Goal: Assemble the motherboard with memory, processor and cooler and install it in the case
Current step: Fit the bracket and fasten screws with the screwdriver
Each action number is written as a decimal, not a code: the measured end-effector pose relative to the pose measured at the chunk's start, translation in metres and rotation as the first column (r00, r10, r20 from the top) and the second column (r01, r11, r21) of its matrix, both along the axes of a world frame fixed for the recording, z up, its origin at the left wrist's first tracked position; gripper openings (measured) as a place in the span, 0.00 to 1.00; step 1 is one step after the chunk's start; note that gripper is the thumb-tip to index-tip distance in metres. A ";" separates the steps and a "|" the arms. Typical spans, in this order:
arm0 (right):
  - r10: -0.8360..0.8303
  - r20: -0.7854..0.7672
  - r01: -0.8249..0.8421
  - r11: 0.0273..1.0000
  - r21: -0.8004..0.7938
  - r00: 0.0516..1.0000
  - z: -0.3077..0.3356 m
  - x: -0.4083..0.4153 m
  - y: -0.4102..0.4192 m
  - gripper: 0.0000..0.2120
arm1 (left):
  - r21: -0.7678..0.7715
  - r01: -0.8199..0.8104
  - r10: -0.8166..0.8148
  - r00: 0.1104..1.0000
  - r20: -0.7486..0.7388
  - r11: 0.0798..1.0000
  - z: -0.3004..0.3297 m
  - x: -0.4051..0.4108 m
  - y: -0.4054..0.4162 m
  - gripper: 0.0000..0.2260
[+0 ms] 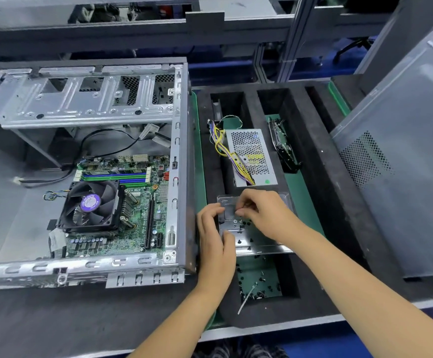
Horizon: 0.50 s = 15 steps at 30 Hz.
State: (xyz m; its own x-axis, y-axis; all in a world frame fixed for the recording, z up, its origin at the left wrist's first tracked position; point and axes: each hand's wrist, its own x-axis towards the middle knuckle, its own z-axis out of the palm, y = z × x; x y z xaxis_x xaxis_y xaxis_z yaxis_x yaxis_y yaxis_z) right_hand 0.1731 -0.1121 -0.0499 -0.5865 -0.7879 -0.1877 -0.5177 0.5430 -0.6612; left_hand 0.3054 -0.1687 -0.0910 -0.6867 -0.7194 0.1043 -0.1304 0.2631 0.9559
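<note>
Both hands pinch screws from the clear tray, lower centre, probably for securing the motherboard

Bare shiny metal case, matt black foam tray.

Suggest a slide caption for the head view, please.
Both hands, left and right, pick screws from a clear tray beside the case.

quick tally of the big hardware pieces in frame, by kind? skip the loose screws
Open case: 1
Motherboard: 1
Cooler fan: 1
Power supply: 1
Clear plastic tray: 1
Side panel: 1
Total: 6
</note>
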 end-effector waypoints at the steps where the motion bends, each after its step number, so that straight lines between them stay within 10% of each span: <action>1: -0.043 0.046 0.046 0.998 -0.045 0.998 0.004 -0.001 0.003 0.03 | 0.002 0.010 -0.010 1.000 -0.012 1.000 0.000 0.000 0.001 0.18; 5: -0.058 0.289 0.149 0.940 -0.306 0.956 0.031 -0.003 0.010 0.05 | 0.001 0.162 -0.160 0.977 -0.142 0.987 0.016 -0.007 0.015 0.18; 8: -0.004 0.288 0.112 0.926 -0.361 0.958 0.045 0.001 0.009 0.05 | 0.343 0.194 -0.091 0.952 -0.292 0.919 0.032 -0.025 0.022 0.21; 11: 0.065 0.131 -0.030 0.967 -0.253 0.989 0.047 0.007 0.006 0.04 | 0.828 0.186 0.216 0.914 -0.344 0.529 0.042 -0.043 0.017 0.24; 15: 0.206 0.028 -0.200 0.970 -0.139 0.978 0.045 0.008 0.005 0.06 | 0.975 0.188 0.425 0.878 -0.219 0.114 0.039 -0.041 0.007 0.20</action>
